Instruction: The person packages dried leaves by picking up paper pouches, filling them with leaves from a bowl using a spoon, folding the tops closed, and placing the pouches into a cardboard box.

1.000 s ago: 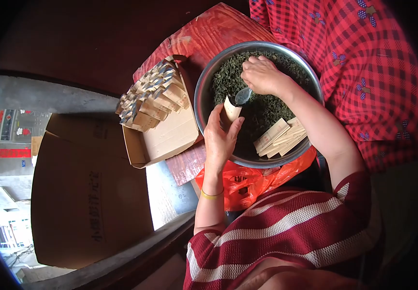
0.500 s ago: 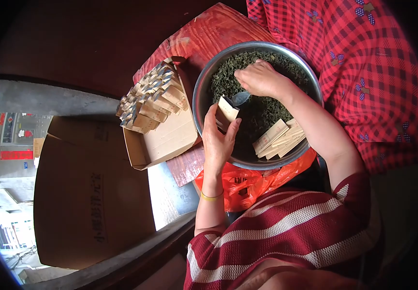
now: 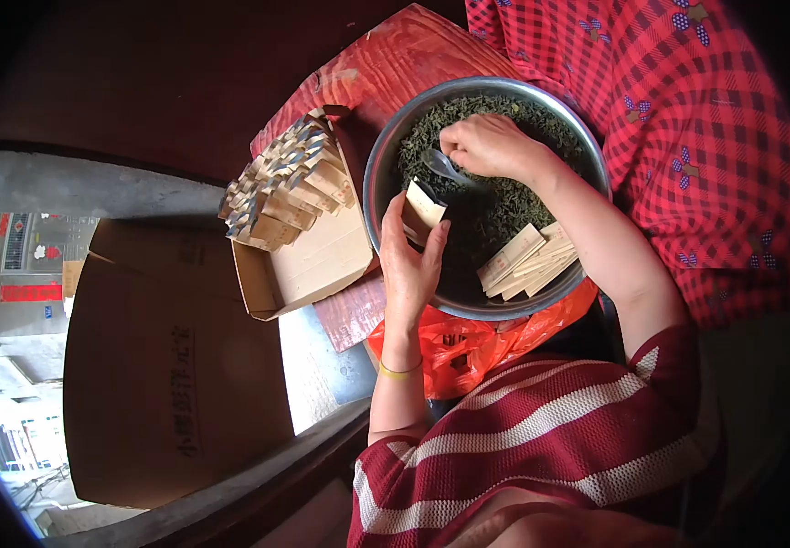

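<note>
Head view. Since the earlier frame, the spoon (image 3: 439, 163) has drawn away from the mouth of the packet (image 3: 428, 208) and now lies over the leaves (image 3: 431, 128), its bowl toward the upper left; the packet itself has shifted slightly up and to the left. Right hand (image 3: 493, 146): fingers curled together, apparently pinching the spoon, though the exact contact is hidden beneath them. Left hand (image 3: 410, 265): thumb on one side of the packet and fingers on the other, holding it tilted, open end uppermost, above the near-left part of the basin (image 3: 482, 84). Flat packets (image 3: 527, 260) lie overlapping within the basin, near its lower right wall. Beside the basin, at left, a box (image 3: 322, 265) holds rows of packets with dark ends (image 3: 290, 187). A red bag (image 3: 468, 347) lies just below the basin.

Handling (judged): the packet should be light, with thin walls that crease easily under pressure; it is best held by its two sides, below the mouth, with a gentle squeeze that keeps the opening wide. The spoon looks light, smooth and fairly stiff, and is best gripped by its handle. Leaves are probably dry, brittle and easily spilled.
</note>
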The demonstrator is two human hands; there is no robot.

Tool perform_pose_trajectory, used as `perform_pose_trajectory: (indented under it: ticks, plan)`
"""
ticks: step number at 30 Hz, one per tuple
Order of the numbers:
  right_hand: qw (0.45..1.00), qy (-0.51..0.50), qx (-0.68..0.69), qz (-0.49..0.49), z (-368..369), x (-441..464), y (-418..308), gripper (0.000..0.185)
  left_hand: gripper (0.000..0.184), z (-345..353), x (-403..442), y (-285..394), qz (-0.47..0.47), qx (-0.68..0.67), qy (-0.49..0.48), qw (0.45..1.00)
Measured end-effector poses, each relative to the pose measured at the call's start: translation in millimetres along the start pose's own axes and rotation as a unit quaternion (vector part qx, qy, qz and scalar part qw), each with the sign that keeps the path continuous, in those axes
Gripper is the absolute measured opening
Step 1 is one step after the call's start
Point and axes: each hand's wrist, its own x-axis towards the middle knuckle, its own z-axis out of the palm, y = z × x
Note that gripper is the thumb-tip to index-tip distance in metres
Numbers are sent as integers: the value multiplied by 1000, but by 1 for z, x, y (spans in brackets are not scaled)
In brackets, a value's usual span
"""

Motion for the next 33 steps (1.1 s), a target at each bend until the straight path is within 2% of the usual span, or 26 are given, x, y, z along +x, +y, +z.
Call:
perform_pose_trajectory:
  ticks: [1, 3, 5, 6, 7, 9, 11, 13, 17, 19, 21, 23, 24, 27, 28, 31, 33]
  plan:
    - [998, 30, 46, -4, -1, -1, 0, 12, 55, 0, 0, 1, -3, -4, 9, 1000]
    - [998, 13, 60, 7, 4, -2, 1, 12, 55, 1, 0, -1, -8, -17, 9, 1000]
    - [993, 60, -82, -53, 21, -6, 5, 14, 55, 2, 0, -1, -10, -31, 9, 999]
    - [996, -19, -84, -32, 12, -8, -3, 21, 55, 1, 0, -1, -6, -22, 8, 1000]
    - [996, -20, -85, -32, 14, -7, -5, 21, 55, 0, -1, 0, -2, -14, 7, 1000]
    - [982, -72, -173, -29, 20, -3, -7, 27, 55, 1, -1, -1, -4, -22, 9, 1000]
    - [983, -66, -167, -32, 22, -5, -4, 29, 54, 0, 1, 0, -5, -30, 13, 999]
    - [973, 15, -221, -69, 26, -8, -1, 26, 54, -1, 1, 1, -7, -12, 7, 1000]
    - [958, 17, -269, -101, 26, -9, -6, 23, 53, 2, 1, -6, 0, -30, 13, 999]
    - [973, -56, -215, -62, 16, -9, -18, 20, 52, 3, 1, -10, 12, -25, 17, 999]
    - [981, -25, -172, -91, 18, -7, -10, 16, 52, 3, -1, -8, -2, -25, 16, 1000]
    - [998, -17, -38, -46, 6, -8, -14, 14, 52, 2, -2, -7, -15, -25, 13, 1000]
    - [997, 6, 15, -72, 5, -7, -9, 9, 55, 2, -2, -8, -17, -30, 8, 999]
    - [995, 27, 62, -69, 1, -6, -1, 11, 59, 1, 0, -6, -20, -38, -1, 999]
    - [996, 34, 69, -40, -1, -5, -2, 13, 59, 1, 0, -6, -20, -41, -3, 999]
    - [995, 84, 42, -35, -1, -3, 1, 13, 52, 1, 0, -3, -4, -9, 9, 1000]
    - [997, 73, 28, -13, -2, -4, 2, 13, 52, 2, 0, -5, -9, -29, 7, 1000]
